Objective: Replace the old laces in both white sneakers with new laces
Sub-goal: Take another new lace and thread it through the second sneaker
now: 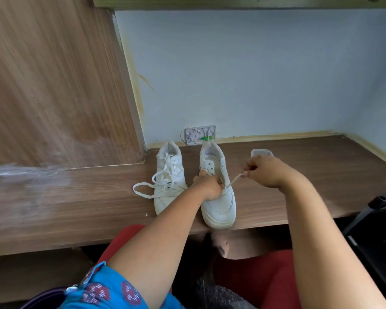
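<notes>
Two white leather low-top sneakers stand side by side on the brown wood-grain desk (299, 175), toes toward the person. The left-hand white sneaker (168, 175) is laced, with its white flat lace (143, 191) loose and looping onto the desk. The right-hand white sneaker (218, 204) shows open eyelets along its upper part. The left hand (210, 188) grips that shoe at the throat, fingers curled into the opening. The right hand (263, 170) pinches a cream lace end (234, 180), drawn taut from a lower eyelet. A clear plastic lidded container (261, 152) sits just behind the right hand (contents cannot be made out). A white wall socket plate (200, 136) is behind the shoes.
</notes>
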The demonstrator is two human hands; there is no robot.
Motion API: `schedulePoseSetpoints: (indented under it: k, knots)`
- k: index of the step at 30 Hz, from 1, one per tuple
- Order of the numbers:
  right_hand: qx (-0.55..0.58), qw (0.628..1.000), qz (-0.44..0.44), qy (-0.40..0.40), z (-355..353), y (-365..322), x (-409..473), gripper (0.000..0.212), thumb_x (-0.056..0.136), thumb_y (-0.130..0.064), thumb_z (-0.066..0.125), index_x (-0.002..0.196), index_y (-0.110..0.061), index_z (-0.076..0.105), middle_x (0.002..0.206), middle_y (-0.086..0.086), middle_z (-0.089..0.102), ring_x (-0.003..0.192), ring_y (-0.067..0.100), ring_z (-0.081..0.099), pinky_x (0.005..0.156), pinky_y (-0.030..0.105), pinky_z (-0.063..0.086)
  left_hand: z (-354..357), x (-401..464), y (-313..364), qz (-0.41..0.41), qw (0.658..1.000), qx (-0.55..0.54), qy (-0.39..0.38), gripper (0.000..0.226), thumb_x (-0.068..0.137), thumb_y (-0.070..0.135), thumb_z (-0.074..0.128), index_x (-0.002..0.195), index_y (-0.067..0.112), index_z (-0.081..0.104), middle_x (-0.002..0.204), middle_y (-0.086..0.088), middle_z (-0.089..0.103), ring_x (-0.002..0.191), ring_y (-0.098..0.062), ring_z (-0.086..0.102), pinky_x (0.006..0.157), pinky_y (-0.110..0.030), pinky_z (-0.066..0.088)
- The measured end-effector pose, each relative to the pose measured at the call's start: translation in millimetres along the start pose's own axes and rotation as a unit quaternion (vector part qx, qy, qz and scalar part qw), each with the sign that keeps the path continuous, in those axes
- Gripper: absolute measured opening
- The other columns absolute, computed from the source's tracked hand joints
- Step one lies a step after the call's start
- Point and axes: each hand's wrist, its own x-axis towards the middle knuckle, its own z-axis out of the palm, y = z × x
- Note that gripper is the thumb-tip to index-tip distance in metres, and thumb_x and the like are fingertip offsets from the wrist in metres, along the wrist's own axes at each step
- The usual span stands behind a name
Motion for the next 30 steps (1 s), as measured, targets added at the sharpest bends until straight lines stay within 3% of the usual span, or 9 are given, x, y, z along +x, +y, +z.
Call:
schedulePoseSetpoints:
  k: [2,4,8,14,16,19,23,27,30]
  knots:
    - [0.096,0.995,-0.019,0.034,-7,7,-5,0.02,0.093,-0.021,0.06,0.073,-0.026,0.062,0.08,-0.007,0.054,0.073,0.009,0.048,0.061,0.021,0.036,-4,1,-1,-0.004,1.0,0.002,-0.018,0.042,0.101,0.044,0.034,0.139,0.031,0.046,0.147,-0.011,0.022,0.128,-0.035,0.033,0.107,-0.045,0.035]
    - [0.252,0.966,-0.015,0.048,-3,7,-5,0.022,0.095,-0.015,0.056,0.075,-0.02,0.061,0.08,-0.003,0.056,0.071,0.011,0.049,0.065,0.02,0.043,-9,0,-1,-0.004,0.999,-0.006,-0.034,0.045,0.1,0.046,0.033,0.142,0.031,0.042,0.15,-0.011,0.02,0.132,-0.036,0.032,0.11,-0.046,0.032]
    - [0.587,0.807,0.012,0.059,-5,-14,-9,0.026,0.102,-0.005,0.039,0.081,-0.009,0.054,0.077,0.004,0.055,0.075,0.019,0.057,0.084,0.037,0.053,-10,-4,2,-0.002,0.999,0.012,-0.046,0.047,0.102,0.044,0.03,0.146,0.029,0.037,0.153,-0.016,0.017,0.132,-0.038,0.035,0.11,-0.045,0.033]
    - [0.736,0.666,-0.038,0.119,-44,-42,-20,0.025,0.103,-0.008,0.03,0.085,-0.01,0.047,0.089,0.013,0.063,0.089,0.037,0.067,0.084,0.048,0.056,-10,-14,3,0.029,0.996,0.077,-0.029,0.043,0.103,0.037,0.035,0.142,0.018,0.041,0.149,-0.018,0.024,0.128,-0.038,0.039,0.103,-0.044,0.037]
    - [0.718,0.674,-0.055,0.168,-60,-59,-25,0.021,0.103,-0.008,0.032,0.089,-0.01,0.048,0.083,0.013,0.064,0.086,0.036,0.068,0.083,0.044,0.058,-15,-20,3,0.025,0.997,0.077,-0.006,0.036,0.101,0.033,0.041,0.133,0.017,0.05,0.143,-0.015,0.035,0.123,-0.035,0.046,0.097,-0.041,0.041]
    - [0.651,0.717,-0.094,0.23,-82,-81,-37,0.024,0.104,-0.01,0.03,0.088,-0.013,0.048,0.078,0.009,0.062,0.084,0.029,0.068,0.082,0.04,0.058,-30,-32,5,0.003,0.99,0.121,-0.071,0.036,0.099,0.015,0.041,0.133,0.006,0.051,0.129,-0.012,0.051,0.109,-0.029,0.055,0.083,-0.036,0.045]
    - [0.563,0.773,-0.1,0.276,-108,-93,-41,0.023,0.103,-0.01,0.026,0.096,-0.012,0.048,0.085,0.008,0.058,0.087,0.022,0.062,0.08,0.039,0.059,-82,-52,21,0.007,0.99,0.127,-0.053,0.029,0.098,0.018,0.047,0.119,0.004,0.061,0.112,-0.012,0.063,0.086,-0.025,0.058,0.071,-0.032,0.046]
    - [0.531,0.79,-0.074,0.299,-125,-100,-42,0.024,0.101,-0.009,0.027,0.092,-0.013,0.049,0.088,0.009,0.054,0.088,0.022,0.057,0.08,0.038,0.059,-133,-89,42,0.003,0.993,0.081,-0.081,0.019,0.097,0.02,0.051,0.093,0.008,0.065,0.063,-0.001,0.052,0.045,-0.013,0.039,0.043,-0.014,0.032]
    - [0.496,0.8,-0.052,0.332,-138,-101,-52,0.02,0.099,-0.011,0.027,0.098,-0.013,0.047,0.089,0.007,0.054,0.085,0.02,0.055,0.083,0.038,0.056,-158,-116,54,0.01,0.997,0.036,-0.071,0.017,0.097,0.021,0.053,0.085,0.011,0.06,0.062,0.002,0.052,0.045,-0.01,0.041,0.047,-0.015,0.036]
